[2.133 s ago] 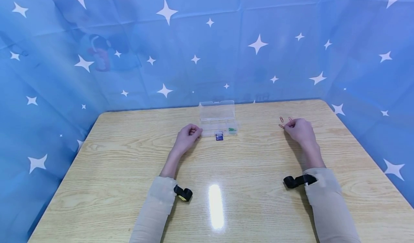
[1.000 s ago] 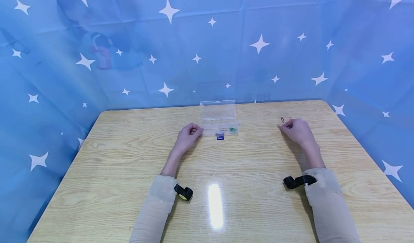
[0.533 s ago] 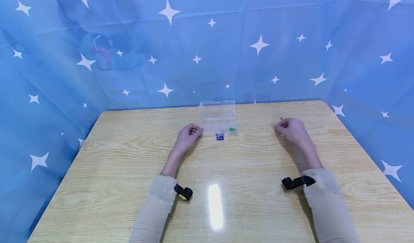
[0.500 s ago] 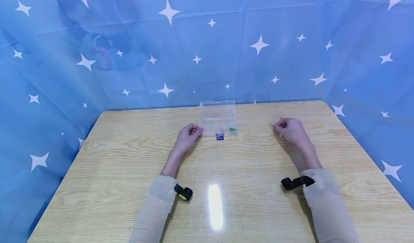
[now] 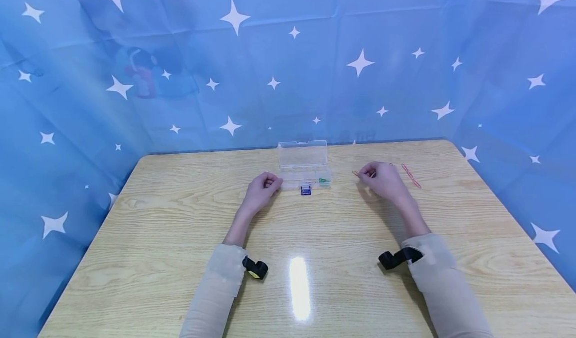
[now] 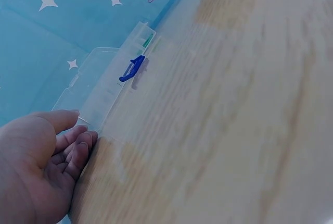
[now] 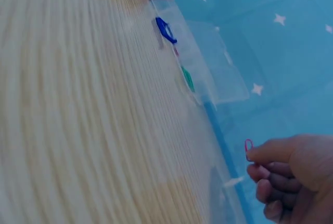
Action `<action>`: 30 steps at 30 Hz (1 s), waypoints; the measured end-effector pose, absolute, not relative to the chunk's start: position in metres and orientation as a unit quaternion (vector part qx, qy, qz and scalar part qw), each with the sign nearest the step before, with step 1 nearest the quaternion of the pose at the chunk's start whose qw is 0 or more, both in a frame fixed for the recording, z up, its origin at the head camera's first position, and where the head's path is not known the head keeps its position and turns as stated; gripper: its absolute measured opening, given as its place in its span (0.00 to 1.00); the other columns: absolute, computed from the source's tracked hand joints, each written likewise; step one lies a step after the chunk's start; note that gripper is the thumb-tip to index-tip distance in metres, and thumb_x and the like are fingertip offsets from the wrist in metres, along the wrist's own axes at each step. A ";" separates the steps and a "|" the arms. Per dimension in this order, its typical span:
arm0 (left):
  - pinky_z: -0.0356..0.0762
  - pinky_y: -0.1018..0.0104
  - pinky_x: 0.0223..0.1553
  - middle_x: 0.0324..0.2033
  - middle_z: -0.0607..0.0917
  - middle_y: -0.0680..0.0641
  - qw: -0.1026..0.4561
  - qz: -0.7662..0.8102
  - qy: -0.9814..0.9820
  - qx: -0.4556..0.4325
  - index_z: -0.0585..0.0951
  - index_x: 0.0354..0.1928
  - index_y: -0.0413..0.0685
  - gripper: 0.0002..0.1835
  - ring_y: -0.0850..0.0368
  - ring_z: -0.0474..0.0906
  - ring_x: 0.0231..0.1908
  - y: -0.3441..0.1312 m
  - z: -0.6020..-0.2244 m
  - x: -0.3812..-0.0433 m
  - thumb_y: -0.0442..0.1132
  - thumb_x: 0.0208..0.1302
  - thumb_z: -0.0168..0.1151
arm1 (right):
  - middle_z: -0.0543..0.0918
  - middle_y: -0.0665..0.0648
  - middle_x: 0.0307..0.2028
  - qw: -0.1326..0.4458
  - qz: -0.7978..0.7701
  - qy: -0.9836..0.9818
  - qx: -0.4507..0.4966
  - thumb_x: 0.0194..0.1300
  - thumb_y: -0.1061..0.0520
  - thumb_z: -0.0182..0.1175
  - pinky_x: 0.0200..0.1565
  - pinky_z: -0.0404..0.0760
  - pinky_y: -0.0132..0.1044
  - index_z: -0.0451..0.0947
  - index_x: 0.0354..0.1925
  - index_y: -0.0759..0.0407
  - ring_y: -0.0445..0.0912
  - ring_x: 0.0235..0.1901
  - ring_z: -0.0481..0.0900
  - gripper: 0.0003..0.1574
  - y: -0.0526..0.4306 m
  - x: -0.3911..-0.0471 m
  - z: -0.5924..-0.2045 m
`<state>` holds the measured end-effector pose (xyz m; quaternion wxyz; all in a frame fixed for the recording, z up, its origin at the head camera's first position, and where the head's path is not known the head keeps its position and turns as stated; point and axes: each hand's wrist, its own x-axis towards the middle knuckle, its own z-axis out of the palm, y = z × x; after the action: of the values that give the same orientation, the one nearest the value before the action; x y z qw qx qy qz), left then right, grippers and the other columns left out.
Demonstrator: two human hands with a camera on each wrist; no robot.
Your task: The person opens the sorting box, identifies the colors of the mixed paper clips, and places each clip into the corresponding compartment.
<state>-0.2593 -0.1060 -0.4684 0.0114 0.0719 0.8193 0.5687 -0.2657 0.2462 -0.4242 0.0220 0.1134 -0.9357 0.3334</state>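
Note:
My right hand [image 5: 382,179] pinches a red paperclip [image 7: 248,149] between thumb and fingertips, a short way right of a clear plastic box [image 5: 292,183]. One loop of the clip sticks out past the fingertips. At the box's left end, my left hand [image 5: 262,190] holds the corner between thumb and curled fingers. The lid [image 5: 302,154] stands raised at the back. Green paperclips [image 5: 323,181] lie in the right-end compartment, and a small reddish thing [image 7: 176,51] shows beside them. A blue frame-shaped piece [image 6: 132,69] sits at the middle of the box's front edge.
More red paperclips [image 5: 411,176] lie on the wooden table [image 5: 342,258] to the right of my right hand, one partly hidden behind it. A blue curtain [image 5: 288,78] with white stars rises at the table's back edge and along both sides.
My right hand has drawn the red paperclip leftward from the other clips toward the box, uncovering clips on its right. The left hand and the box have stayed in place.

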 end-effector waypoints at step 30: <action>0.75 0.66 0.40 0.34 0.82 0.46 0.002 0.565 0.821 0.075 0.81 0.45 0.39 0.12 0.54 0.78 0.35 -0.106 -0.469 -0.260 0.42 0.74 0.60 | 0.84 0.56 0.32 0.005 0.363 -0.920 0.148 0.71 0.57 0.62 0.34 0.77 0.38 0.83 0.40 0.64 0.47 0.31 0.78 0.09 0.157 -0.273 -0.418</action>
<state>-0.2595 -0.1059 -0.4692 0.0022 0.0754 0.8214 0.5653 -0.2734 0.1567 -0.4184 0.0052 0.1484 -0.9198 0.3632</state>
